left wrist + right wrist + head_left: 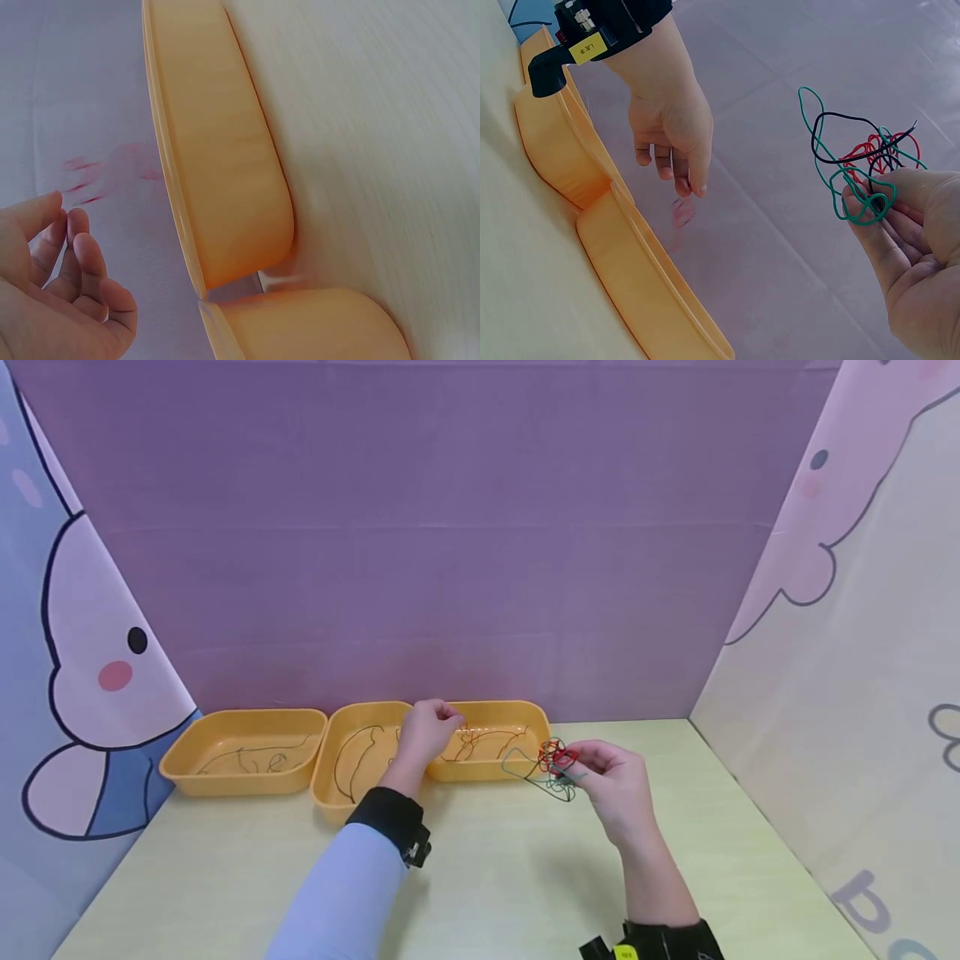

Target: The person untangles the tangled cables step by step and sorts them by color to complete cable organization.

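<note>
My right hand pinches a tangled bundle of wires between thumb and fingers, to the right of the trays. Red, black and green wires loop out of that bundle in the right wrist view. Over the left end of the right tray hovers my left hand, fingers loosely bent and thumb near the fingertips. Just below those fingertips a red wire shows as blurred streaks, apart from them in the left wrist view. Red wires lie in the right tray.
Two more yellow trays stand to the left: the middle tray holds black wires, the left tray thin dark wires. All three line the table's back, before a purple backdrop. Printed panels flank the table.
</note>
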`<state>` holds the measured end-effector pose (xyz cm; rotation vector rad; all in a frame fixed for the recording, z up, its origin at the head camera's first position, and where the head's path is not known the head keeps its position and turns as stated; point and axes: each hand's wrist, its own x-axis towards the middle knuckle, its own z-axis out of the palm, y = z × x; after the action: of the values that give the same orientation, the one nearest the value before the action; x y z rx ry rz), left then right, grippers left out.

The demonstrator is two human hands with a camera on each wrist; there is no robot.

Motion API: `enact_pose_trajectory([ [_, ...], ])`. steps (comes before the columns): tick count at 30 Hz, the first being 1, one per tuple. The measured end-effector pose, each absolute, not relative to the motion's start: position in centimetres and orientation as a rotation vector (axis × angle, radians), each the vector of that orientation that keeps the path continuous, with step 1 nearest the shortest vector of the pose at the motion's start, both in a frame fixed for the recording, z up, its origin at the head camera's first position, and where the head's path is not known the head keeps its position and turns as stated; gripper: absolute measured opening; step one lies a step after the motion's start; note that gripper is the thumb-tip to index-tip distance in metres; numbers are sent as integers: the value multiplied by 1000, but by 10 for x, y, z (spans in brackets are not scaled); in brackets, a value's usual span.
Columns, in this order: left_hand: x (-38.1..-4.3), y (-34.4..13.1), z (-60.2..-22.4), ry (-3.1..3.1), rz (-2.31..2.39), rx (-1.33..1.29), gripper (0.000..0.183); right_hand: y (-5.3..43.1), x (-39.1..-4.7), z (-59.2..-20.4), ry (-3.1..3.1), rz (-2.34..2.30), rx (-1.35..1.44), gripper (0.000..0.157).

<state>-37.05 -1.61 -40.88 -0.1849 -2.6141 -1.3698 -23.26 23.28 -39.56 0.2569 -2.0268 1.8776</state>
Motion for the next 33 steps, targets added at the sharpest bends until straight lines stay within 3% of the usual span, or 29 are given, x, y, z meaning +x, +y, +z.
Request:
enact_pose_trajectory([
  [15, -366, -19, -399, -2564, -1368, -230, 13, 231, -232, -397, -2029, 1861, 258, 13],
  [25, -336, -31, -369, -2433, -1498, -397, 31, 231, -231, -397, -2020, 1883, 262, 11],
  [33, -306, -52, -366, -2367, -1517, -510, 45, 231, -232, -397, -2033, 1861, 261, 11],
])
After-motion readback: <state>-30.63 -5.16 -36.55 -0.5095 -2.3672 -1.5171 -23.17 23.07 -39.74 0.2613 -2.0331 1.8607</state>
